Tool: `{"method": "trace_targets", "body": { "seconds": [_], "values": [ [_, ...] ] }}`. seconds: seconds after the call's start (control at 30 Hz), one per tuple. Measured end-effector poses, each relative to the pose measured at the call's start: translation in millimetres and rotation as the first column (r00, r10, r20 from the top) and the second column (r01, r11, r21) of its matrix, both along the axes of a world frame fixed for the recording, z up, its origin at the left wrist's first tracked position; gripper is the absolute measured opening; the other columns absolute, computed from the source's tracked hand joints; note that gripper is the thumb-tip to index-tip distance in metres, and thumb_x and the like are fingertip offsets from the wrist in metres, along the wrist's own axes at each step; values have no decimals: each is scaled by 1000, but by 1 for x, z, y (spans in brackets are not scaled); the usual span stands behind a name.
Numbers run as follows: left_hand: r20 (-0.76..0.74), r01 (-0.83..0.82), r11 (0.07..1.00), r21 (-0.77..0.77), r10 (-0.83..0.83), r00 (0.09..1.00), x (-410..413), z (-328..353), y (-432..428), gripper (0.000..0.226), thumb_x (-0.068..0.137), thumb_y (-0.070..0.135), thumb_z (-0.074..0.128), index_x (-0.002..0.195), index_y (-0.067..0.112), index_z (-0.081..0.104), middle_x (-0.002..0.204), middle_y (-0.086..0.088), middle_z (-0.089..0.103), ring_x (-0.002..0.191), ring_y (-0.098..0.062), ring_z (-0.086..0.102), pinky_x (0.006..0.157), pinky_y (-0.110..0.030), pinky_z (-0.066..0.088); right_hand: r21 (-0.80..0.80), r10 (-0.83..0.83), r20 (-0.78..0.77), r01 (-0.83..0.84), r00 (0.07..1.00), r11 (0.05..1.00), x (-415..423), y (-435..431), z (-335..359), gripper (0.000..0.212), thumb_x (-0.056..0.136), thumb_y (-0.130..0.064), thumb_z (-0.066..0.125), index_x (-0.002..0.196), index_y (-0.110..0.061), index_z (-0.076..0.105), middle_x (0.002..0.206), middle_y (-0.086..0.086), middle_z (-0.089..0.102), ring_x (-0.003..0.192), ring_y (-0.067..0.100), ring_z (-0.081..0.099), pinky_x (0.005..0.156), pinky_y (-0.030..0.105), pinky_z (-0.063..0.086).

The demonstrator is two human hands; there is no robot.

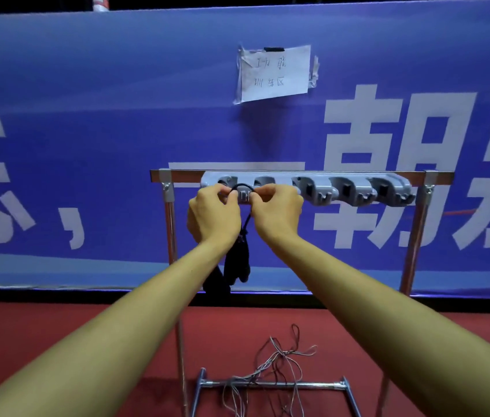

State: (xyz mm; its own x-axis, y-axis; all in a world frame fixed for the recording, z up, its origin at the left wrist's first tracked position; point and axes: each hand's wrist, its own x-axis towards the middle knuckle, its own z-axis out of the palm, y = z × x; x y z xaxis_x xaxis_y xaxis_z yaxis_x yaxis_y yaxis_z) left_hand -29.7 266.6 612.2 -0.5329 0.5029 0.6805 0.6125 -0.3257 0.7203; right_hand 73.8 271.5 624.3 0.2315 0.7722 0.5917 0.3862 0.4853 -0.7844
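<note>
Black cord [241,185], pinched in the grip of left hand [212,213] and right hand [276,210] at the left end of the grey rack [358,188], could slide off its small hook [246,197] if let go before the loop seats.

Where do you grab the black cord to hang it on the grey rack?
Take the black cord by its thin top loop, pinching either side from the front, as the left hand and right hand do. The loop arches at a hook on the grey rack, and the bulky part hangs below.
</note>
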Motion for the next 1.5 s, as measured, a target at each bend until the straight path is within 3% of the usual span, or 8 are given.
{"method": "trace_targets", "body": {
  "seconds": [0.17,0.4,0.53,0.6,0.77,1.0,1.2,1.5],
  "values": [
    [-114,-73,974,-214,49,992,-13,-4,16,13,80,36,76,69,28,76,76,-3,74,76,-29,67,64,-30,48,-39,-98,239,110,966,993,-1,21,-8,18,91,-21,68,80,-10,76,81,13,73,89,31,62,73,29,38],
    [0,60,951,-302,-63,998,-3,-18,15,20,86,45,74,88,27,82,71,4,74,71,-20,70,55,-24,46,-59,-47,310,68,950,996,-6,34,-25,34,95,-23,65,65,-7,65,59,10,60,61,29,59,60,33,50],
    [-64,49,933,-357,-77,995,-2,-27,-9,34,89,52,69,71,24,75,68,7,70,74,-23,66,58,-28,40,-98,-18,391,61,920,993,4,23,-33,20,95,-30,67,96,-10,73,92,11,73,90,32,66,73,35,51],
    [-138,26,927,-374,-84,987,-3,-39,-27,30,89,55,67,78,28,76,78,11,72,78,-19,63,64,-29,43,-119,-17,429,75,903,990,11,9,-46,36,94,-39,67,117,-12,67,109,8,72,103,31,65,82,39,52],
    [-337,22,879,-476,-206,919,-15,-89,-68,28,87,54,64,78,30,72,74,13,70,81,-15,66,69,-32,52,-240,49,500,84,864,967,34,-27,-100,37,88,-35,65,119,-14,66,109,8,73,105,36,65,82,40,53],
    [-494,-160,604,-780,-439,751,-2,-169,-122,47,85,65,63,63,23,62,72,5,66,90,-27,64,88,-37,44,-507,349,703,93,620,857,57,-84,-180,25,79,-24,65,101,-18,73,101,12,74,100,36,68,76,34,51],
    [-542,-349,415,-840,-622,564,-6,-259,-157,40,85,58,64,101,21,69,109,-10,71,112,-32,63,100,-44,40,-605,540,779,154,317,782,54,-128,-279,28,86,-28,62,107,-10,66,117,18,67,116,39,60,94,45,46],
    [-334,-315,157,-936,-675,658,-18,-409,-194,39,86,44,64,113,17,67,117,-10,70,109,-33,67,89,-37,52,-710,686,703,145,188,689,32,-150,-412,35,86,-29,63,112,-6,63,119,20,65,120,38,55,95,44,47]
  ]
}}
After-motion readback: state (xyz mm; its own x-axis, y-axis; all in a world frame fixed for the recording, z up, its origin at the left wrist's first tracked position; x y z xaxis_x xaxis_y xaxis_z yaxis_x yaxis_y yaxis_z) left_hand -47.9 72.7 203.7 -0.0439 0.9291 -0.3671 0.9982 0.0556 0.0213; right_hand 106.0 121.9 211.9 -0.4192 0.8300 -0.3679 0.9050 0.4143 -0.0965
